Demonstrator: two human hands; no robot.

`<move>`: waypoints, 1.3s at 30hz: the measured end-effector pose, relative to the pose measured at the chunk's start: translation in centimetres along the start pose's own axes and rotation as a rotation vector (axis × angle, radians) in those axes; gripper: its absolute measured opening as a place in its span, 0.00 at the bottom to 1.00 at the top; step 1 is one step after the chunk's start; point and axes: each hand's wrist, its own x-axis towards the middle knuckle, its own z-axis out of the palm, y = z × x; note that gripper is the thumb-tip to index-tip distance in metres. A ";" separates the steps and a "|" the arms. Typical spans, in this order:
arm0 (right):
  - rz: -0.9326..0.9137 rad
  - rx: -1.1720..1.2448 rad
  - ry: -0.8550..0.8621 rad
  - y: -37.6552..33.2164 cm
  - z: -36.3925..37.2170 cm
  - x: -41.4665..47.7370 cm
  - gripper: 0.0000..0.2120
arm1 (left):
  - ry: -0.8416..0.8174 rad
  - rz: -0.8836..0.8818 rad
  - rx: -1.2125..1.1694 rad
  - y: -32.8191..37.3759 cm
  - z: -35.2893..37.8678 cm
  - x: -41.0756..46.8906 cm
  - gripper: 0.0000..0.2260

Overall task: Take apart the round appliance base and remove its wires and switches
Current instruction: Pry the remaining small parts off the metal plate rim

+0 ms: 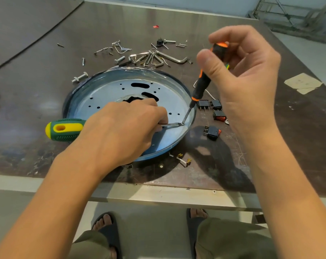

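left hand [124, 128] clamped round green screwdriver [65, 129] | right hand [248, 75] pinching orange screwdriver [201, 86] | tips meet inside round base [106, 90] | slip may jab fingers [159, 114]

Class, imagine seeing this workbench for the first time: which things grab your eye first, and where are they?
The round blue-rimmed base sits in the middle of the table. At its near right rim, the left hand grips a green-and-yellow screwdriver whose tip meets the orange-and-black screwdriver held by the right hand. Loose black switches lie right of the base, and screws and hex keys are scattered behind it.
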 end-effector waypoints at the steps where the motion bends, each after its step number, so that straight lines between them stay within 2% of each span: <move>1: -0.004 0.010 0.008 0.2 -0.2 0.1 0.09 | -0.004 0.003 -0.004 0.0 0.0 0.0 0.08; 5: 0.074 0.151 -0.002 0.3 -0.4 0.2 0.13 | -0.008 0.003 -0.013 -0.1 0.0 0.1 0.09; 10: -0.007 -0.003 -0.003 0.0 0.2 0.0 0.11 | -0.005 0.001 -0.010 -0.1 0.0 0.1 0.09; 14: -0.009 0.074 -0.063 0.2 0.2 -0.1 0.15 | -0.011 0.007 -0.010 -0.1 0.0 0.1 0.09; 17: 0.002 0.100 -0.068 0.0 0.5 -0.3 0.12 | -0.007 0.001 -0.016 -0.1 0.0 0.1 0.09; 21: -0.063 0.018 -0.016 -0.1 0.7 -0.6 0.13 | -0.005 0.001 -0.017 -0.1 0.0 0.1 0.09; 26: -0.023 0.121 -0.037 0.4 0.5 -0.5 0.15 | -0.001 -0.007 -0.022 -0.1 0.0 0.1 0.09; 32: -0.049 0.036 0.051 0.3 0.5 -0.2 0.12 | -0.007 -0.008 -0.029 -0.1 0.0 0.1 0.08; 37: -0.028 0.133 0.037 0.8 0.1 -0.2 0.12 | -0.008 -0.011 -0.028 -0.1 0.0 0.2 0.09; 39: -0.019 0.097 0.056 0.7 0.3 -0.2 0.11 | -0.010 -0.009 -0.023 0.0 0.0 0.2 0.09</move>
